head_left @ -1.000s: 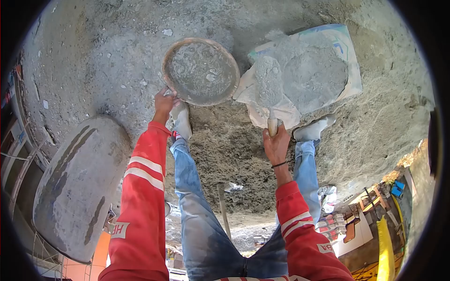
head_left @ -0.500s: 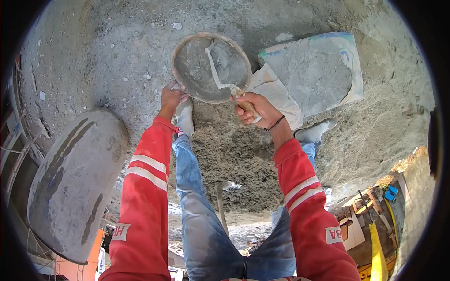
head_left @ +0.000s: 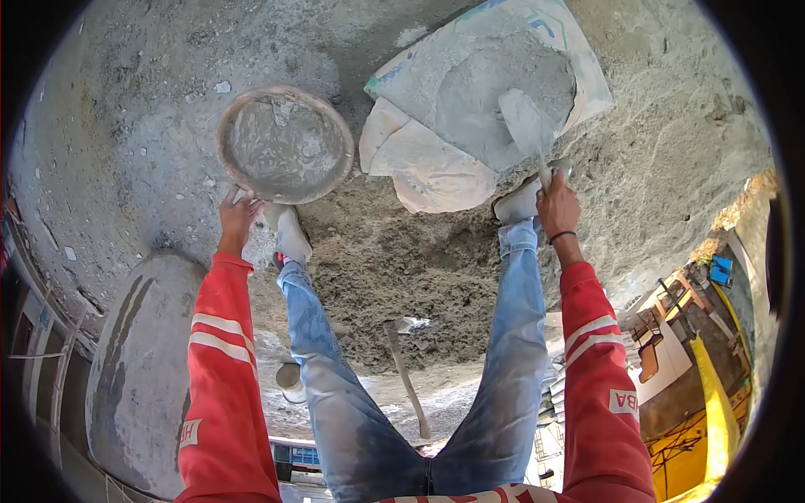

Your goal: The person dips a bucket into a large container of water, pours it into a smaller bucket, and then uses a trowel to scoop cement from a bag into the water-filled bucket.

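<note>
A round shallow pan [head_left: 289, 147] with wet grey mortar smeared inside rests on the ground at the upper left. My left hand [head_left: 238, 216] is at its lower left rim, fingers on the edge. My right hand [head_left: 558, 205] is closed round the handle of a trowel [head_left: 527, 122], whose blade lies over a pile of grey powder [head_left: 482, 92]. That powder sits on an opened paper sack [head_left: 591, 80], and a folded flap [head_left: 432, 168] of the sack lies between pan and pile.
At the lower left stands a large grey rounded basin [head_left: 142, 369]. Between my legs are rough dark soil [head_left: 402, 285] and a wooden handle [head_left: 407, 381]. My shoes flank the soil. Boards and a yellow cloth [head_left: 713, 402] are at the lower right.
My right hand has moved the trowel from the pan to the powder on the sack. The view has shifted, so the pan appears further left.
</note>
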Tool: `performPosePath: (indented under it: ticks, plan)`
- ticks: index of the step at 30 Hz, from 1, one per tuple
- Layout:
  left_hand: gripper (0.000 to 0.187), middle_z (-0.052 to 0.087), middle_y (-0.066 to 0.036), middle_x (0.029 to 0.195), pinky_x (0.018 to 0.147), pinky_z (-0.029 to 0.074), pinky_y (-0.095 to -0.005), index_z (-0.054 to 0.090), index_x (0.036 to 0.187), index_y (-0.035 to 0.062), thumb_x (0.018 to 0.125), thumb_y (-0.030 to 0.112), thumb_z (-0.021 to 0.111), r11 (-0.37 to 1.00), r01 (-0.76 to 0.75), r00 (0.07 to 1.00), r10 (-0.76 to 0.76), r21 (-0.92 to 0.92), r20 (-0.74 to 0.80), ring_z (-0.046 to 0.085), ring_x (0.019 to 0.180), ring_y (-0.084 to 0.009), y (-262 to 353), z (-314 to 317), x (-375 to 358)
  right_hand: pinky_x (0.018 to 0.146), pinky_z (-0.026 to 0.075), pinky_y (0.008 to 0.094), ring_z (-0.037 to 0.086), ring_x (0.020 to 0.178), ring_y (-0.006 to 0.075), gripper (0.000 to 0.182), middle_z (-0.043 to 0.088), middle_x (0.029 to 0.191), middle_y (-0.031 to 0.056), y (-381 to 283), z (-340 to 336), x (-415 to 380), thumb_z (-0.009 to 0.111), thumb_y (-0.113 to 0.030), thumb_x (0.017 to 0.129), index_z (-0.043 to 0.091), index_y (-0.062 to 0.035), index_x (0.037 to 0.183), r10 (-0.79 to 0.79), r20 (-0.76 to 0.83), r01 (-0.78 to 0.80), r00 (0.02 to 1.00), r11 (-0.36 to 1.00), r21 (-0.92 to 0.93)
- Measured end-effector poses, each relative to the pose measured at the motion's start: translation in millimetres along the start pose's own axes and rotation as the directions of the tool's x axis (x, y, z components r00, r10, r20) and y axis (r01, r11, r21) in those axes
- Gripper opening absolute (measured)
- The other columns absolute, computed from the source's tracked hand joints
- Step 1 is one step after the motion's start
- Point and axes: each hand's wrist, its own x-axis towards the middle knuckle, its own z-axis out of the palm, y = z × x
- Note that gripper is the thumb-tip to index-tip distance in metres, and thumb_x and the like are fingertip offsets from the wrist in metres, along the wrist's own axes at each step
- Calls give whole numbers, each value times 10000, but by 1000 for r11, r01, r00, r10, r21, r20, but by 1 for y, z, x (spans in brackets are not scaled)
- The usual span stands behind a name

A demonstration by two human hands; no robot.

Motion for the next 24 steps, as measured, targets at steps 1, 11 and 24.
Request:
performPosePath:
  ticks: [1, 11, 24]
  plan:
    - [619, 640, -186, 1186, 846, 597, -385, 337, 1498, 7, 958, 40, 637, 1000, 3, 1000, -3, 15, 3, 696, 970, -319, 2, 3, -3, 636, 543, 521, 695, 781, 411, 647, 697, 886, 214, 25, 12, 14, 704, -200, 843, 409, -10, 1386, 48, -79, -51, 996, 998, -40]
    - [755, 603, -142, 1247, 895, 571, -407, 181, 1585, 70, 979, 82, 631, 997, 20, 999, -16, 77, -51, 655, 1068, -310, 0, 7, -5, 693, 553, 569, 679, 809, 494, 353, 679, 877, 313, -18, 102, -1, 576, -86, 856, 415, -17, 1162, 207, 145, -229, 967, 961, 156]
    - [704, 600, -145, 1264, 893, 575, -394, 251, 1558, 66, 974, 91, 644, 999, 4, 999, -2, 43, -34, 654, 1047, -300, -4, 8, -9, 738, 559, 547, 671, 856, 509, 399, 663, 874, 352, -86, 104, -15, 685, -98, 788, 449, 49, 1073, 47, 250, -149, 967, 901, 406]
